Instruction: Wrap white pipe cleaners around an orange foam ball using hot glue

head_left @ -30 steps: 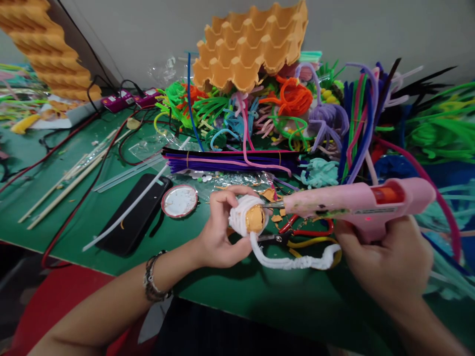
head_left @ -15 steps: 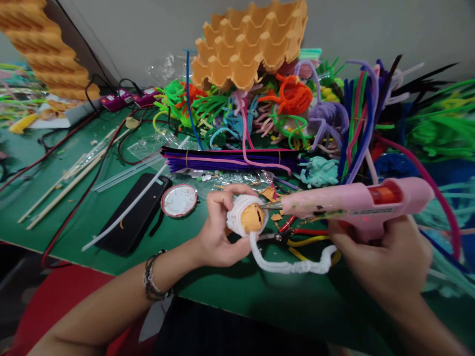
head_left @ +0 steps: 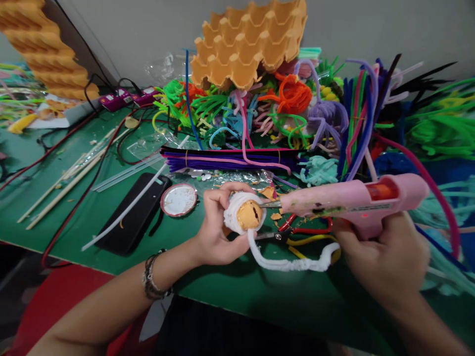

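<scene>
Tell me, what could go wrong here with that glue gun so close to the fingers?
The pink glue gun has its nozzle right at the egg-carton cup gripped by the left hand, so hot glue might burn a fingertip. The loose white pipe cleaner tail could also catch stray glue.

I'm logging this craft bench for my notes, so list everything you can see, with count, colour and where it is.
glue gun: one, pink, in the right hand, nozzle at the cup
egg-carton cup: one, tan, wrapped in white pipe cleaner, in the left hand
scissors: one pair, red handles, under the glue gun
jar lid: one, white with red rim, left of the cup
phone: one, black, left of the lid
egg tray: one, tan, on the pipe-cleaner pile at the back
purple pipe cleaners: one bundle, mid-table
wooden sticks: several, pale, at left
table: one, green
left hand: one, bracelet at the wrist
right hand: one
</scene>
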Motion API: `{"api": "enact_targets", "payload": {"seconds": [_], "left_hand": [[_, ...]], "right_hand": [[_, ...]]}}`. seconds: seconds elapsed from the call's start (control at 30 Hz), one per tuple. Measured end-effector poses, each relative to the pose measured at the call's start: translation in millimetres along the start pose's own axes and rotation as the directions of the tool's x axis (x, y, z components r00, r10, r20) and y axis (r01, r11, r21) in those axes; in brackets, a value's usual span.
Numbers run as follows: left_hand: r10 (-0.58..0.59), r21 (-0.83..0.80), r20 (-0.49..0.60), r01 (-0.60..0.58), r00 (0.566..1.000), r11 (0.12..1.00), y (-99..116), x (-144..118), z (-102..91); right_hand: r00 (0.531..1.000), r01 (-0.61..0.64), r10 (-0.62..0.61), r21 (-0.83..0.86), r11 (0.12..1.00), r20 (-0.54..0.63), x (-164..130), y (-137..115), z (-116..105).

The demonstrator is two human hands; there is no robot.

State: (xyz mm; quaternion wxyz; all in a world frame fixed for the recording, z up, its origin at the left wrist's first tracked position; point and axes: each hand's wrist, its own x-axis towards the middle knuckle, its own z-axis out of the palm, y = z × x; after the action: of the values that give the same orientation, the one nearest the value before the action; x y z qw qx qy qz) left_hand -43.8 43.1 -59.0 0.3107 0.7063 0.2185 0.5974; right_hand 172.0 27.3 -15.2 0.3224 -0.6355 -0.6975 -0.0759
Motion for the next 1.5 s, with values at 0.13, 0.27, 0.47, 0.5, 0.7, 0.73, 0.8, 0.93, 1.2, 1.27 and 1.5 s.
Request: {"api": "enact_targets", "payload": {"seconds": [0.13,0.27,0.47,0.5,0.7,0.73,0.8,0.93,1.2,1.27,1.5], "left_hand": [[-0.005,-0.033,-0.017,0.005,1.000,0.999,1.1,1.0,0.9],[-0.028,-0.089,-0.028,0.026,0.999,0.996,1.8,0.6,2.0],[-0.023,-0.172,-0.014,0.020,1.000,0.985,1.4,0.2,2.3],[-0.021,-0.179,-0.013,0.018,1.000,0.984,1.4,0.4,2.1],[-0.024,-0.190,-0.016,0.021,1.000,0.982,1.2,1.4,1.7],[-0.022,-0.192,-0.020,0.018,1.000,0.981,1.3,1.6,1.8],[-0.016,-0.193,-0.028,0.011,0.999,0.981,1.4,1.8,1.9],[-0.013,-0.183,-0.006,0.012,1.000,0.983,1.7,2.2,1.7],[-0.051,-0.090,-0.044,0.047,0.998,0.995,1.0,0.2,0.0],[-0.052,-0.080,-0.028,0.049,0.998,0.996,1.1,0.3,-0.8],[-0.016,-0.125,-0.029,0.012,0.999,0.992,0.9,2.4,0.3]], "right_hand": [[0.998,0.061,-0.062,-0.024,0.998,-0.021,-2.4,2.4,0.5],[0.991,0.123,-0.125,-0.048,0.991,-0.039,-2.1,3.2,0.8],[0.988,0.142,-0.146,-0.063,0.988,-0.060,-1.2,2.7,0.4],[0.987,0.144,-0.148,-0.063,0.988,-0.065,-1.3,2.7,0.6],[0.990,0.100,-0.104,-0.045,0.994,-0.092,-0.6,1.3,4.0],[0.991,0.091,-0.093,-0.032,0.995,-0.095,0.2,0.4,4.1],[0.992,0.080,-0.080,-0.009,0.997,-0.096,2.1,-1.7,3.2],[0.998,0.055,-0.055,-0.010,0.998,-0.035,4.1,-3.6,-1.1],[0.996,0.092,-0.092,0.029,0.995,-0.005,-2.8,0.9,-0.2],[0.996,0.087,-0.087,0.024,0.996,-0.004,-4.5,2.1,0.6],[0.992,0.124,-0.126,-0.060,0.990,-0.028,-4.9,4.2,2.1]]}}
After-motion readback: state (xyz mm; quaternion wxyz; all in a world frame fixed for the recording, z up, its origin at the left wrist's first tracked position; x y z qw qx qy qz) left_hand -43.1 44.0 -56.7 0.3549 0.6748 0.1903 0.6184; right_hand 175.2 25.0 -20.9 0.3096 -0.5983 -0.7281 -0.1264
